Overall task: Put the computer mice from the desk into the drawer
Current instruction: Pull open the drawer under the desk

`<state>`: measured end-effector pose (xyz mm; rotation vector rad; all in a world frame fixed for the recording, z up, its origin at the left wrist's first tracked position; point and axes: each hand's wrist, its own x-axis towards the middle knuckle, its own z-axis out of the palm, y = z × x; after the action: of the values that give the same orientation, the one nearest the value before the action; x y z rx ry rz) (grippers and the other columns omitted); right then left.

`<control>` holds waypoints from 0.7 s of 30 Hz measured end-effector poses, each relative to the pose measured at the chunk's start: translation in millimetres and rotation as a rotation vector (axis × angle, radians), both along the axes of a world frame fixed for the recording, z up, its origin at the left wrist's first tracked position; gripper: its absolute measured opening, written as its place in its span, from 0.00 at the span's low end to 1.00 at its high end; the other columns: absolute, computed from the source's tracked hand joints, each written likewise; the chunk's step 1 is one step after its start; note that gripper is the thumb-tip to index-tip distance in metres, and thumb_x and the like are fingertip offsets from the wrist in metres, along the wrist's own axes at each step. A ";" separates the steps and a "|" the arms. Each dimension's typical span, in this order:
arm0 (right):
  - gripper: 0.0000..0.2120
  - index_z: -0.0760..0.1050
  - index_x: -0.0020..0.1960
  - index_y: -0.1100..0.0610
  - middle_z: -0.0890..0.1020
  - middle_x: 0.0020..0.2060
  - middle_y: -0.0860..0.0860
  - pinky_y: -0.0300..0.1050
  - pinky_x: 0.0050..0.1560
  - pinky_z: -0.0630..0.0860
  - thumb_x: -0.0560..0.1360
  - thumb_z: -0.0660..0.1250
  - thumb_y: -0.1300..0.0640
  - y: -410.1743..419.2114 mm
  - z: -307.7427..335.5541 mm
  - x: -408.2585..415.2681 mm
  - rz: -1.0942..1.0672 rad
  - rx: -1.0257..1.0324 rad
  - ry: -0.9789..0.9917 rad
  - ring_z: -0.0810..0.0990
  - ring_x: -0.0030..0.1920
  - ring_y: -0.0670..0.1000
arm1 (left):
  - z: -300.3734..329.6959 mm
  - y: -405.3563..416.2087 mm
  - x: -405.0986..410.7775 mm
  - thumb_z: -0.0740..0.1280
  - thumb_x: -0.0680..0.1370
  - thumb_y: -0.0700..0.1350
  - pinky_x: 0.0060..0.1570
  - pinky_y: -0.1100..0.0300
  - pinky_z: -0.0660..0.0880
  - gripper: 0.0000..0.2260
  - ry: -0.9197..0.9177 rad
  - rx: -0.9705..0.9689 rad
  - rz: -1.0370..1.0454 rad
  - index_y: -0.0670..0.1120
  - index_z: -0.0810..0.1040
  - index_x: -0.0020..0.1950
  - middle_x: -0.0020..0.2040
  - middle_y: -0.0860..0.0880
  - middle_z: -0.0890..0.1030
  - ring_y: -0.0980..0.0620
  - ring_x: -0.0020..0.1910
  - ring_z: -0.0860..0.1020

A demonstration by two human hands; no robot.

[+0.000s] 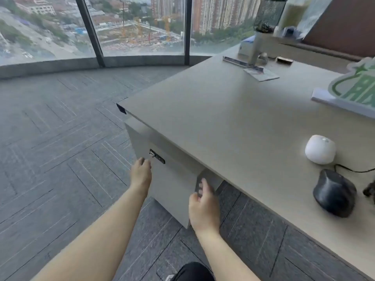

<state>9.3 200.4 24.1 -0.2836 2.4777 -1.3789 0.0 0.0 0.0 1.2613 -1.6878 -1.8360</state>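
Note:
Two mice lie on the beige desk [223,122] near its right front edge: a round white mouse [320,149] and, closer to me, a dark grey mouse [334,193] with a black cable behind it. Under the desk's left corner stands the grey drawer unit [174,185], its front shut, with a small black lock [156,156] near the top. My left hand [141,172] is at the unit's left edge just below the lock, fingers loosely apart. My right hand [204,205] touches the unit's right edge, fingers curled around the corner. Neither hand holds a mouse.
A green-and-white sign [353,88] sits at the desk's right. At the far end are a mesh-topped lamp or stand [263,29], a metal strip [239,62] and papers [261,75]. Grey carpet [60,159] stretches left to curved windows. My dark shoe [192,272] shows below.

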 end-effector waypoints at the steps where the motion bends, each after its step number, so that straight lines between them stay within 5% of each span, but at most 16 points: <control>1: 0.26 0.59 0.77 0.58 0.70 0.73 0.57 0.50 0.68 0.71 0.79 0.57 0.61 -4.3 -4.3 -5.2 -0.053 -0.012 -0.068 0.70 0.71 0.54 | 0.1 -2.8 -5.8 0.57 0.77 0.45 0.57 0.49 0.72 0.08 0.024 0.041 0.042 0.49 0.75 0.46 0.51 0.46 0.76 0.46 0.55 0.75; 5: 0.28 0.59 0.77 0.58 0.68 0.74 0.54 0.47 0.72 0.66 0.78 0.59 0.63 -19.8 -17.5 -17.4 -0.085 -0.068 -0.186 0.68 0.73 0.51 | 2.2 -11.1 -32.8 0.59 0.79 0.41 0.57 0.50 0.75 0.07 0.092 0.213 0.172 0.42 0.75 0.52 0.52 0.43 0.78 0.47 0.53 0.79; 9: 0.29 0.66 0.73 0.56 0.75 0.69 0.54 0.53 0.67 0.74 0.72 0.58 0.58 -27.6 -29.4 -17.9 -0.128 -0.078 -0.244 0.76 0.66 0.52 | -8.2 -22.3 -47.4 0.62 0.78 0.36 0.48 0.52 0.79 0.09 0.064 0.265 0.282 0.39 0.78 0.55 0.43 0.42 0.80 0.44 0.45 0.80; 14: 0.25 0.71 0.69 0.58 0.81 0.63 0.54 0.51 0.62 0.78 0.72 0.58 0.62 -26.2 -33.2 -22.4 -0.133 -0.082 -0.260 0.80 0.61 0.51 | -16.6 -35.2 -54.3 0.69 0.70 0.32 0.44 0.53 0.81 0.09 0.040 0.298 0.365 0.38 0.83 0.48 0.34 0.43 0.79 0.45 0.32 0.80; 21: 0.26 0.69 0.71 0.58 0.79 0.65 0.53 0.50 0.63 0.76 0.72 0.59 0.60 -21.3 -29.1 3.1 -0.019 -0.020 -0.242 0.78 0.64 0.52 | -18.9 -34.1 -28.3 0.66 0.72 0.31 0.32 0.60 0.81 0.07 0.085 0.319 0.386 0.38 0.79 0.48 0.35 0.42 0.78 0.48 0.31 0.78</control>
<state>12.4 179.1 -5.0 -0.0913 2.2748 -1.3589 -28.3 -34.1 -18.9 1.4844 -1.0413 -1.9271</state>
